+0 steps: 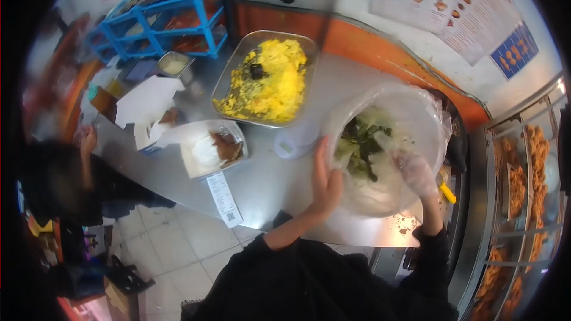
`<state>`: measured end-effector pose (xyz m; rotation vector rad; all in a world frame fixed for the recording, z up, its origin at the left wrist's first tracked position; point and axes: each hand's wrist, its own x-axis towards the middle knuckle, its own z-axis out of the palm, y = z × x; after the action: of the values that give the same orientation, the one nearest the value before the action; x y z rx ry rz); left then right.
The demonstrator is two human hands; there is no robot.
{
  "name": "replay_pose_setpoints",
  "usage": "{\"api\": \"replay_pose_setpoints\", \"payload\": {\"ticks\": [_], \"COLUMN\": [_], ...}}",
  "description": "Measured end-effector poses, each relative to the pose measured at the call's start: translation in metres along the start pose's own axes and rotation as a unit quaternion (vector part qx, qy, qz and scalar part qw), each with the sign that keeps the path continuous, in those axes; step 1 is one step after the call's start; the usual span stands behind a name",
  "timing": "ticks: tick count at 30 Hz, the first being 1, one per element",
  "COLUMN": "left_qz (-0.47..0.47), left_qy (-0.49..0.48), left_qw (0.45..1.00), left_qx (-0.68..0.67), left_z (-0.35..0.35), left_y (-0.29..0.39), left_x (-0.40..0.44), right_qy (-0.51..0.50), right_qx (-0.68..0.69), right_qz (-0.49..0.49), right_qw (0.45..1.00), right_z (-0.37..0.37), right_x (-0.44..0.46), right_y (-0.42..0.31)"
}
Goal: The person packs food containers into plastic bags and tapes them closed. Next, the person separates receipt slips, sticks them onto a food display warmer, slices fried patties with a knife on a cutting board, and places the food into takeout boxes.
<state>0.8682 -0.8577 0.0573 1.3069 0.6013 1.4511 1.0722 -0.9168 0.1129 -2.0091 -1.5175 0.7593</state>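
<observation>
A large whitish tub, lined with clear plastic, stands on the metal counter in front of me. Dark green leaves lie inside it. My left hand grips the tub's left side, fingers along the wall. Over the right part of the opening, my right hand wears a clear plastic glove. Its fingers are closed, and what they hold is too blurred to make out.
A metal tray of yellow food is behind left. Left of me are an open food box, a receipt, a round scale and blue racks. Another person's hand shows far left; fried food fills shelves right.
</observation>
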Motion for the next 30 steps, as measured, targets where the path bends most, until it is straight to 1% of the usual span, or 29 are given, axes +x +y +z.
{"api": "replay_pose_setpoints", "payload": {"ticks": [1,2,3,4,5,6,7,8,10,11,12,13,14,16,17,18,19,20,21,22,23,25,26,27,28,29,30], "left_qz": [-0.007,-0.014,-0.011,0.019,0.049,0.052,0.061,0.070,0.062,0.053,0.053,0.048,0.044,0.053,0.060,0.063,0.062,0.062,0.064,0.069,0.071,0.060,0.052,0.053,0.080,0.108,0.104], "left_qy": [0.003,0.008,0.002,-0.009,-0.020,-0.024,-0.024,-0.023,-0.017,-0.008,-0.006,-0.010,-0.013,-0.008,-0.007,-0.009,-0.014,-0.019,-0.018,-0.015,-0.011,-0.005,-0.002,0.008,-0.003,-0.008,-0.002], "left_qw": [1.000,1.000,1.000,1.000,0.998,0.998,0.997,0.997,0.997,0.998,0.998,0.998,0.997,0.996,0.995,0.995,0.994,0.993,0.993,0.992,0.992,0.993,0.993,0.993,0.990,0.987,0.988], "left_qx": [-0.005,-0.009,-0.007,0.015,0.038,0.041,0.037,0.033,0.034,0.036,0.037,0.050,0.063,0.073,0.081,0.081,0.088,0.096,0.097,0.101,0.107,0.105,0.101,0.109,0.113,0.123,0.116], "left_z": [-0.001,-0.001,-0.001,-0.001,0.000,0.001,0.002,0.003,0.006,0.007,0.009,0.011,0.013,0.017,0.019,0.022,0.024,0.026,0.027,0.028,0.028,0.031,0.032,0.033,0.036,0.038,0.041], "left_y": [0.001,0.001,0.001,0.001,0.000,-0.002,-0.004,-0.007,-0.014,-0.016,-0.012,-0.004,0.001,0.004,0.006,0.008,0.011,0.013,0.013,0.013,0.013,0.015,0.016,0.014,0.008,0.004,0.001], "left_x": [-0.011,-0.020,-0.029,-0.037,-0.042,-0.046,-0.048,-0.051,-0.052,-0.053,-0.050,-0.046,-0.044,-0.043,-0.044,-0.045,-0.047,-0.049,-0.049,-0.049,-0.050,-0.050,-0.051,-0.053,-0.054,-0.054,-0.054], "right_qy": [-0.015,-0.030,0.035,0.099,0.104,-0.043,-0.187,-0.184,-0.141,-0.141,-0.028,0.084,0.082,0.027,0.030,0.106,0.176,0.177,0.064,-0.050,-0.051,0.124,0.120,0.126,0.132,0.122,0.107], "right_qx": [-0.098,-0.195,-0.256,-0.315,-0.312,-0.439,-0.546,-0.545,-0.441,-0.441,-0.353,-0.254,-0.253,-0.405,-0.403,-0.562,-0.690,-0.690,-0.686,-0.667,-0.667,-0.644,-0.641,-0.650,-0.658,-0.634,-0.609], "right_qz": [-0.039,-0.077,-0.128,-0.177,-0.177,-0.238,-0.288,-0.287,-0.278,-0.279,-0.197,-0.109,-0.113,-0.013,-0.014,-0.134,-0.245,-0.245,-0.157,-0.068,-0.072,-0.178,-0.183,-0.193,-0.208,-0.195,-0.188], "right_qw": [0.994,0.977,0.957,0.927,0.928,0.866,0.765,0.766,0.842,0.841,0.914,0.957,0.957,0.914,0.914,0.809,0.658,0.657,0.707,0.740,0.740,0.734,0.736,0.724,0.712,0.738,0.763], "right_z": [-0.003,-0.001,0.014,0.032,0.040,0.044,0.048,0.054,0.058,0.052,0.032,0.015,0.004,-0.011,-0.004,0.010,0.022,0.030,0.035,0.037,0.033,0.021,0.025,0.035,0.043,0.049,0.053], "right_x": [0.013,0.019,0.025,0.033,0.040,0.050,0.056,0.059,0.055,0.046,0.023,0.004,-0.009,-0.029,-0.030,-0.026,-0.023,-0.022,-0.021,-0.019,-0.018,-0.022,-0.021,-0.011,-0.004,-0.004,-0.006], "right_y": [-0.002,-0.001,0.009,0.019,0.019,0.018,0.021,0.036,0.048,0.057,0.034,0.015,0.002,-0.011,0.005,0.033,0.055,0.067,0.071,0.075,0.080,0.082,0.099,0.122,0.134,0.134,0.127]}}
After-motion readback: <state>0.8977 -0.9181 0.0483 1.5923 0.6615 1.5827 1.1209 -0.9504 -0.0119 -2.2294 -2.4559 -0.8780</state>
